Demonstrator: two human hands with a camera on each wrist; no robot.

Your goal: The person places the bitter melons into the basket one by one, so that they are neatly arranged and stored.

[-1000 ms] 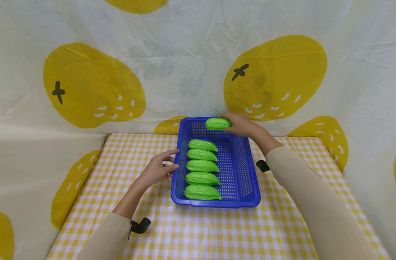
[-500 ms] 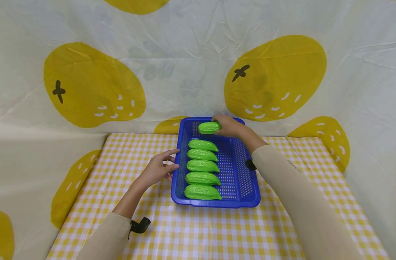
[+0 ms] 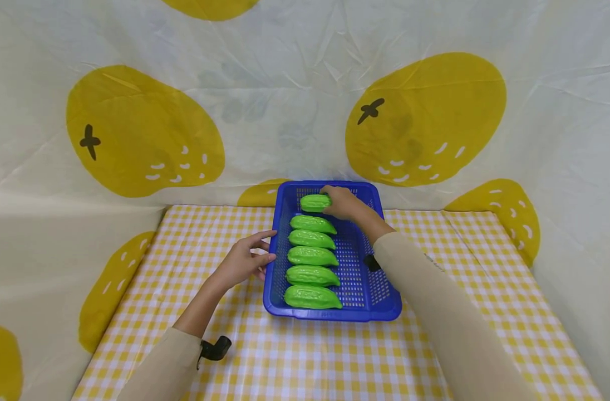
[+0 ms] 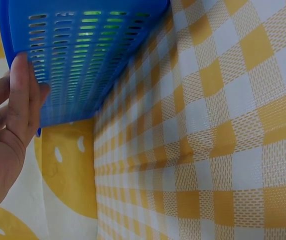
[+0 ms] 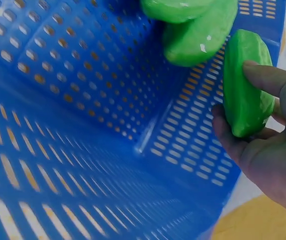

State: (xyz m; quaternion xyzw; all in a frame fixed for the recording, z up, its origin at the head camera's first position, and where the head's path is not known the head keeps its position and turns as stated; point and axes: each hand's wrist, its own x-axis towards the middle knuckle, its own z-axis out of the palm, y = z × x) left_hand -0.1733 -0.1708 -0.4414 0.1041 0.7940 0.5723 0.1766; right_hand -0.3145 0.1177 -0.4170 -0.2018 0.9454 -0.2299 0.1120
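Note:
My right hand (image 3: 341, 203) pinches a bright green bitter melon (image 3: 315, 203) by its right end, inside the far end of a blue plastic basket (image 3: 331, 314). In the right wrist view, the thumb lies on one side of that bitter melon (image 5: 247, 82) and fingers on the other. Several matching bitter melons (image 3: 312, 257) lie in a row along the basket's left side, tips to the right. My left hand (image 3: 242, 260) is at the basket's left rim. The left wrist view shows its fairly straight fingers (image 4: 20, 87) touching the outer wall and rim.
The basket stands on a table with a yellow-and-white checked cloth (image 3: 285, 362). Behind it hangs a pale curtain (image 3: 285, 111) printed with large yellow fruit shapes. Perforated walls (image 5: 48, 175) rise around the melons. A black wrist camera (image 3: 216, 348) sits on the left sleeve.
My right hand has moved left and lower into the basket with the bitter melon, toward the far end of the row. The left hand stays at the rim.

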